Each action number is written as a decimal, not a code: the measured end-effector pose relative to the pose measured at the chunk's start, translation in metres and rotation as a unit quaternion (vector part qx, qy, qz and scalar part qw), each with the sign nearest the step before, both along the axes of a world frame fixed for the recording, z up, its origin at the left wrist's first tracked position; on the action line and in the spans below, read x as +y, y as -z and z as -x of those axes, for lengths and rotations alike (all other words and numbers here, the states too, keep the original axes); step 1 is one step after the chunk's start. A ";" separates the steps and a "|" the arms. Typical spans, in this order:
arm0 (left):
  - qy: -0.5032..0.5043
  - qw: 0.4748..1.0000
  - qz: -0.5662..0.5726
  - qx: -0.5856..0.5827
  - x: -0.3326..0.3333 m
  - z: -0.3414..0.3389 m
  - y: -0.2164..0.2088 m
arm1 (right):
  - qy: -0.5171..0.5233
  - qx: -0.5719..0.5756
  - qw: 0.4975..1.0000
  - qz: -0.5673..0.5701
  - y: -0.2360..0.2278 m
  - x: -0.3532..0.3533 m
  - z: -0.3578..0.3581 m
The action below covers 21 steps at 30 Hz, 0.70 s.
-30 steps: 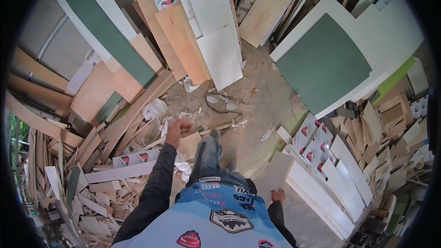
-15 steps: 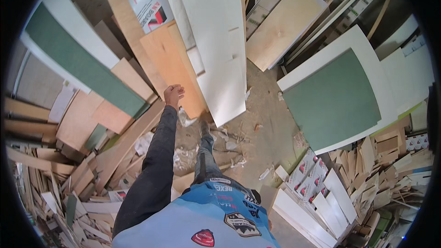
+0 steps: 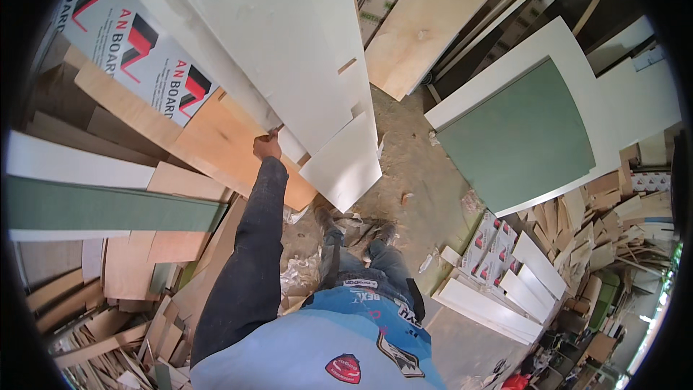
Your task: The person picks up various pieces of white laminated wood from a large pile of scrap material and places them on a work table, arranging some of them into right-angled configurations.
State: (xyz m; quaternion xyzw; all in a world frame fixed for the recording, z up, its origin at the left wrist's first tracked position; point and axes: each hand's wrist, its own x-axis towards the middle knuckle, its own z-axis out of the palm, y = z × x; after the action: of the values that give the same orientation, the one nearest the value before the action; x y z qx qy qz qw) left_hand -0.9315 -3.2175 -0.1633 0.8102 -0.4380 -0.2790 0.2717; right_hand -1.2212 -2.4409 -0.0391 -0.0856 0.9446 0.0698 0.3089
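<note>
My left hand (image 3: 268, 146), at the end of a dark sleeve, is closed at the left edge of a long white board (image 3: 281, 36). Its fingertips look pinched on that edge, though the grip is partly hidden. Beneath the hand and to its left leans an orange-tan wood panel (image 3: 225, 130). A shorter white piece (image 3: 345, 166) shows below the long board, its corner pointing down toward my feet. My right hand is out of view.
Printed white-grey sheets (image 3: 144, 50) lean at the upper left. A green panel with a white border (image 3: 520, 141) stands at the right. A plywood sheet (image 3: 426, 25) leans behind. Offcuts (image 3: 577, 245) pile up at the right; scraps litter the floor (image 3: 411, 159).
My left hand has gone from hanging over the orange-tan panel to the white board's edge. The view has turned and moved closer to the leaning boards. Both feet now show.
</note>
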 end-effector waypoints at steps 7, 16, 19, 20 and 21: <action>0.152 0.941 0.073 0.292 0.027 -0.027 0.015 | 0.043 0.010 0.999 -0.017 -0.008 0.003 -0.019; 0.244 0.940 0.014 0.237 0.021 -0.130 0.050 | 0.071 0.020 0.996 0.042 0.020 -0.024 -0.021; 0.203 0.939 0.000 0.276 0.023 -0.125 0.048 | 0.113 0.031 0.990 0.082 0.011 -0.041 -0.027; 0.187 0.938 -0.001 0.291 0.023 -0.121 0.049 | 0.135 0.035 0.987 0.081 0.009 -0.042 -0.031; 0.171 0.939 -0.002 0.300 0.024 -0.118 0.049 | 0.157 0.041 0.984 0.081 0.010 -0.036 -0.037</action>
State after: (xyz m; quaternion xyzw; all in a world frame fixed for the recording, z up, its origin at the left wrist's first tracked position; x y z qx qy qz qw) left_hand -0.8139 -3.1939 -0.2120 0.6026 -0.4675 -0.5521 0.3370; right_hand -1.1846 -2.4772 -0.0486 0.0416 0.9607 -0.0524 0.2694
